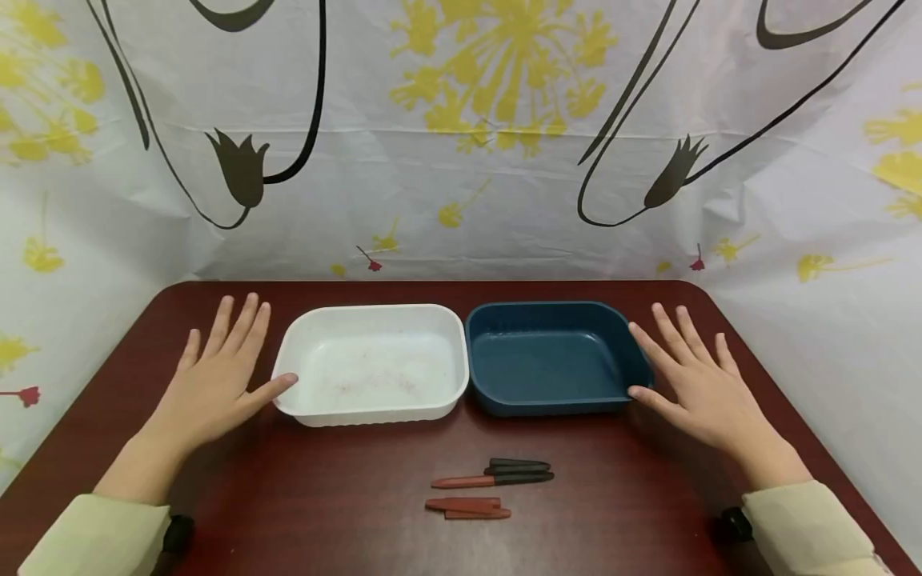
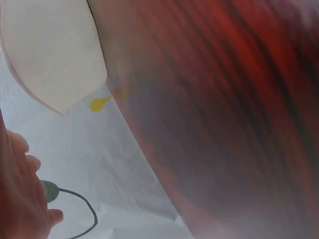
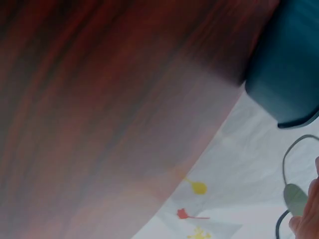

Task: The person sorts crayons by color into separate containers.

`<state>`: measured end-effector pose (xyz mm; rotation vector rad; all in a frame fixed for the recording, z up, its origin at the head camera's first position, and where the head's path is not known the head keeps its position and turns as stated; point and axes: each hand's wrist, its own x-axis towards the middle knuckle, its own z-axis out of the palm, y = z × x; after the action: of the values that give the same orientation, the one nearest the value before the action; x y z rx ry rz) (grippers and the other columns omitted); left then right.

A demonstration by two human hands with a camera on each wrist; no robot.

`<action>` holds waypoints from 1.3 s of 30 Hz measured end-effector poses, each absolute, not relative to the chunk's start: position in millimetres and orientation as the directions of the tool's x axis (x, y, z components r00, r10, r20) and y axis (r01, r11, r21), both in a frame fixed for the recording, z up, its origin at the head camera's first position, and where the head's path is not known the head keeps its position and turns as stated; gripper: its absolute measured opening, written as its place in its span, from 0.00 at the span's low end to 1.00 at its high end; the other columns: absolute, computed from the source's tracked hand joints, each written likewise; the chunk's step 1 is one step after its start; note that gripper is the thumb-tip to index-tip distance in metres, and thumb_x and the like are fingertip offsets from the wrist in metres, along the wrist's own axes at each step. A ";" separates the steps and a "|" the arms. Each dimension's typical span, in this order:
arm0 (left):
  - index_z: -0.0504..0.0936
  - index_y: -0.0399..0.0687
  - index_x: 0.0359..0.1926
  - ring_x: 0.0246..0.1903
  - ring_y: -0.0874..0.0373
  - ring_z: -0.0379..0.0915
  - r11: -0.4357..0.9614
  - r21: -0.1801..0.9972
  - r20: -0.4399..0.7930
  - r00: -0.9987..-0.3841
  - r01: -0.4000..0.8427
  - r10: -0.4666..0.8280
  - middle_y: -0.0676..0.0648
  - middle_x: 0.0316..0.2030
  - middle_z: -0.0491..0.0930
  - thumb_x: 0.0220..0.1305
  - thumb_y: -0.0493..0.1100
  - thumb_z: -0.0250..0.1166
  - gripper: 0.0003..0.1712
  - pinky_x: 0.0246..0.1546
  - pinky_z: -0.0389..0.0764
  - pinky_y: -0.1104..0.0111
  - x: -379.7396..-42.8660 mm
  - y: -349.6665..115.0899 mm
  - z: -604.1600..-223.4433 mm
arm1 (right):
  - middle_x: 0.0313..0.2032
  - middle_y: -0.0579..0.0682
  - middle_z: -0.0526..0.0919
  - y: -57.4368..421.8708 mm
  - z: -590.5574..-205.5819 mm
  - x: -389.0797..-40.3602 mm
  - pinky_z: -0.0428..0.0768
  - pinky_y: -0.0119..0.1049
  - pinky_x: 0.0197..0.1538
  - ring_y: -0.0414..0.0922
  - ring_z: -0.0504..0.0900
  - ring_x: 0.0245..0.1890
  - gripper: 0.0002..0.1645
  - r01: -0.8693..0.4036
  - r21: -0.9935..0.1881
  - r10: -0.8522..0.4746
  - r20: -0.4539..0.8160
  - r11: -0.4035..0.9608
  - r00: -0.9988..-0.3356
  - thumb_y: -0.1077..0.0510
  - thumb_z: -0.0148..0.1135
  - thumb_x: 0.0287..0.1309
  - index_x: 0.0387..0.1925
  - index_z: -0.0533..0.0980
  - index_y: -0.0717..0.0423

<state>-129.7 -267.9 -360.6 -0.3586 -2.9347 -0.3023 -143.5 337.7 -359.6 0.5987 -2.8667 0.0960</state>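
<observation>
My left hand (image 1: pixel 216 388) is spread flat at the left of a white rectangular tray (image 1: pixel 374 352), its thumb tip over the tray's left rim. On the other side, my right hand (image 1: pixel 706 392) has its fingers spread, thumb and forefinger by the right edge of a dark blue tray (image 1: pixel 558 360). Neither hand holds anything. In front of the trays lie several slim tapered sticks: dark ones (image 1: pixel 519 463) bunched with a reddish-brown one (image 1: pixel 461 482), and a group of reddish-brown sticks (image 1: pixel 468 505) nearer me. Their exact kind is unclear.
Both trays stand side by side on a dark red-brown wooden table (image 1: pixel 324 496). A white cloth (image 1: pixel 519 216) with yellow and dark flower prints hangs behind and along the sides. Dark bands (image 1: pixel 177 532) sit at the wrists, by pale sleeves (image 1: pixel 101 536).
</observation>
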 end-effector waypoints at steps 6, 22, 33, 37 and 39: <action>0.32 0.50 0.80 0.79 0.50 0.16 0.948 0.204 0.126 -0.966 0.246 0.224 0.48 0.80 0.28 0.65 0.72 0.54 0.59 0.68 0.45 0.30 -131.8 -259.2 -360.8 | 0.80 0.48 0.37 321.4 -354.5 -139.8 0.27 0.65 0.75 0.48 0.27 0.80 0.53 -0.433 -0.017 -0.417 0.231 0.901 -0.879 0.34 0.61 0.61 0.79 0.46 0.35; 0.32 0.49 0.79 0.79 0.45 0.26 0.945 0.203 0.035 -0.966 0.258 0.256 0.45 0.80 0.30 0.64 0.77 0.49 0.60 0.70 0.47 0.32 -137.9 -238.7 -362.1 | 0.80 0.48 0.45 270.1 -343.3 -127.3 0.52 0.67 0.73 0.51 0.36 0.81 0.50 -0.612 0.005 -0.581 0.322 0.791 -0.747 0.35 0.63 0.60 0.78 0.55 0.42; 0.36 0.41 0.79 0.79 0.44 0.26 0.939 0.200 0.034 -0.960 0.280 0.279 0.44 0.79 0.26 0.64 0.75 0.52 0.62 0.71 0.45 0.34 -139.9 -231.4 -365.4 | 0.79 0.49 0.50 236.5 -345.1 -114.4 0.56 0.58 0.76 0.53 0.44 0.80 0.47 -0.704 0.028 -0.671 0.331 0.710 -0.664 0.33 0.58 0.63 0.77 0.55 0.41; 0.37 0.39 0.79 0.79 0.44 0.26 0.937 0.196 0.017 -0.957 0.288 0.291 0.43 0.79 0.27 0.64 0.75 0.52 0.62 0.72 0.45 0.35 -139.9 -229.2 -367.4 | 0.79 0.49 0.51 223.7 -346.8 -106.7 0.63 0.60 0.72 0.52 0.44 0.80 0.48 -0.726 0.019 -0.692 0.317 0.688 -0.648 0.34 0.61 0.61 0.77 0.55 0.39; 0.37 0.38 0.79 0.79 0.44 0.27 0.938 0.196 0.005 -0.957 0.285 0.289 0.42 0.79 0.28 0.64 0.75 0.52 0.62 0.72 0.45 0.35 -139.7 -229.0 -367.6 | 0.79 0.48 0.51 216.9 -347.7 -103.3 0.66 0.61 0.70 0.51 0.44 0.80 0.50 -0.739 0.016 -0.707 0.307 0.673 -0.637 0.36 0.63 0.60 0.78 0.54 0.39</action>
<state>-139.7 -229.0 -367.6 -0.4614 -3.1165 -0.3098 -103.3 216.9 -347.7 1.1535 -2.6014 0.1595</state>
